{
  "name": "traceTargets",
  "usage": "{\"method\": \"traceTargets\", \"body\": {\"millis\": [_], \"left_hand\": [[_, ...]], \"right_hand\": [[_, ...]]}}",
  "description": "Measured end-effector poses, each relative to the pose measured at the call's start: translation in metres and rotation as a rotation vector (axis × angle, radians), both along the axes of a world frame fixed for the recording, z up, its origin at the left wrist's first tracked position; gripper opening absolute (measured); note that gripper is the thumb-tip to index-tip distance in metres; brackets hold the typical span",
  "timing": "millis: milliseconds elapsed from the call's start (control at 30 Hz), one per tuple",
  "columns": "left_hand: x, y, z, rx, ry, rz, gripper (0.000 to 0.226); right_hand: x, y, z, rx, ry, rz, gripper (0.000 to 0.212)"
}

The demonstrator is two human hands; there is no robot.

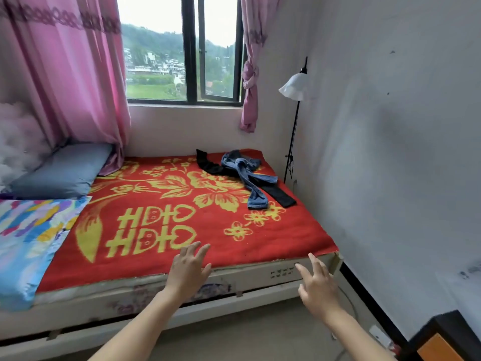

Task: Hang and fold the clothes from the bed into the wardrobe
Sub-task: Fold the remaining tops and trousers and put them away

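The fingers [203, 252] of the left hand [188, 267] are straight and spread, holding nothing, and reach over the near edge of the bed [104, 303]. The right hand [317, 285] is the same, with loose, splayed fingers and an empty palm, held out just before the bed's near right corner. Whether either hand touches the bed cannot be told.

The bed is covered by a red blanket [182, 256] with yellow flowers and large yellow characters. At its far right corner lie the clothes, well apart from both hands. A pair of faded blue jeans [250, 175] is crumpled at the waist, with one leg stretched towards the near side. They lie across a black garment [210, 162], which is long and narrow and sticks out on either side of them.

A blue-grey pillow [62, 170] and a bright, many-coloured quilt [31, 235] lie at the left end. A floor lamp [295, 87] with a white shade stands by the wall [390, 152], near the clothes.
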State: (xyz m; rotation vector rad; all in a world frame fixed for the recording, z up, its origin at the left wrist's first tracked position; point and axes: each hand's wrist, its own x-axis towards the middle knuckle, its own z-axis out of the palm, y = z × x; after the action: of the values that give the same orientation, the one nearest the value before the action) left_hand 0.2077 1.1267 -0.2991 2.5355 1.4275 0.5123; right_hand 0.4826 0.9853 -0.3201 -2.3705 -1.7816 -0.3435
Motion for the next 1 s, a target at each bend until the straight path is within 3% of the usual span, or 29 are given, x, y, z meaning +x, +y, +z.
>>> {"method": "traceTargets", "body": {"millis": [533,800,1000], "left_hand": [[0.114,0.246,0.014,0.013,-0.116,-0.001,0.051],[0.145,0.328,-0.009,-0.049,-0.073,0.043,0.051],[0.173,0.385,-0.022,-0.096,-0.03,0.137,0.052]], "right_hand": [[0.136,0.224,0.064,-0.027,-0.164,-0.063,0.062],[0.192,0.306,0.036,-0.111,-0.141,-0.077,0.067],[0.242,0.381,0.019,-0.157,-0.056,-0.065,0.06]]}}
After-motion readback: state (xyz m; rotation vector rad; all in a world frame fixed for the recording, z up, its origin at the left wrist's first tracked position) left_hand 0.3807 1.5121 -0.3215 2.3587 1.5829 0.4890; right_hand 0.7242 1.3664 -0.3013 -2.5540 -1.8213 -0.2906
